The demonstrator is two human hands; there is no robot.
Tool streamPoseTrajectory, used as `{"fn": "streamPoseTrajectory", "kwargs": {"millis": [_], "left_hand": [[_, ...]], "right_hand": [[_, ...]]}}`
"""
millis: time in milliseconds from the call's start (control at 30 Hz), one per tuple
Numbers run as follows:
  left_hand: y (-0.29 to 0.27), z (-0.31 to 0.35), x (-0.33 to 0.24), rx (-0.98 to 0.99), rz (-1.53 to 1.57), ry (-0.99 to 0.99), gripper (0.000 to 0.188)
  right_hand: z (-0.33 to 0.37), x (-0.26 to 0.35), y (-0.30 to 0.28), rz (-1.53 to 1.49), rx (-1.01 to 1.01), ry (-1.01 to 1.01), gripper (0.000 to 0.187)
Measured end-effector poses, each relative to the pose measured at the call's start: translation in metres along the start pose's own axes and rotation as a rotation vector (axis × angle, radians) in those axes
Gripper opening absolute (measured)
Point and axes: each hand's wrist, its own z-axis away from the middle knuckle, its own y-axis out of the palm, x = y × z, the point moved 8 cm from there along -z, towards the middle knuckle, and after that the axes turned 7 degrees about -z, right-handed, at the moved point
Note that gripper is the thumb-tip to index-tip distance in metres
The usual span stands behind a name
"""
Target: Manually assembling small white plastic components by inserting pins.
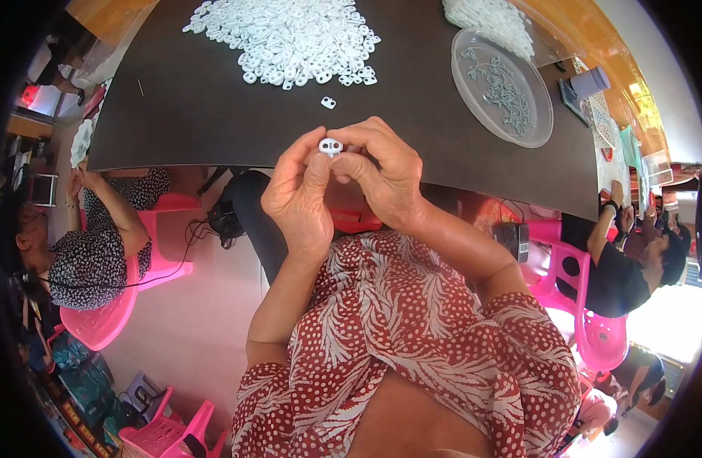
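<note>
A small white plastic piece with two holes [331,144] is pinched between the fingertips of both hands, just above the near edge of the dark table [236,122]. My left hand [299,200] grips it from the left with thumb and forefinger. From the other side my right hand [388,169] closes its thumb and fingers on it, partly hiding its lower end. Beyond the hands lies a single similar white piece [329,102]. Farther back spreads a large heap of such white pieces [297,42].
A round clear plastic tray [464,95] of small grey-green parts [511,99] stands to the right. Behind it lies another whitish heap [492,27]. A cup [590,82] is at the right edge. People sit on pink chairs [111,313] at both sides.
</note>
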Motion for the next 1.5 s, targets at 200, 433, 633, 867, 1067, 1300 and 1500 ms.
{"fn": "streamPoseTrajectory", "kwargs": {"millis": [200, 433, 633, 867, 1067, 1300, 1500], "left_hand": [[-0.001, 0.002, -0.001, -0.028, -0.014, 0.038, 0.022], [0.0, 0.009, -0.004, -0.04, -0.047, 0.073, 0.022], [0.001, 0.014, -0.002, -0.087, -0.132, 0.149, 0.021], [0.005, 0.017, -0.01, -0.082, -0.263, 0.264, 0.021], [0.005, 0.018, -0.015, -0.127, -0.322, 0.359, 0.02], [0.002, 0.012, -0.018, -0.14, -0.343, 0.334, 0.019], [0.008, 0.006, -0.015, -0.087, -0.324, 0.192, 0.021]], "right_hand": [[0.0, 0.018, 0.004, 0.177, -0.014, -0.214, 0.027], [0.005, 0.013, 0.004, 0.151, -0.046, -0.242, 0.025], [0.009, 0.018, 0.005, 0.199, -0.086, -0.393, 0.022], [0.01, 0.022, 0.009, 0.226, -0.1, -0.469, 0.018], [0.009, 0.019, 0.015, 0.211, -0.076, -0.478, 0.015], [0.003, 0.021, 0.014, 0.203, -0.062, -0.463, 0.02], [-0.001, 0.029, 0.003, 0.312, -0.08, -0.405, 0.024]]}}
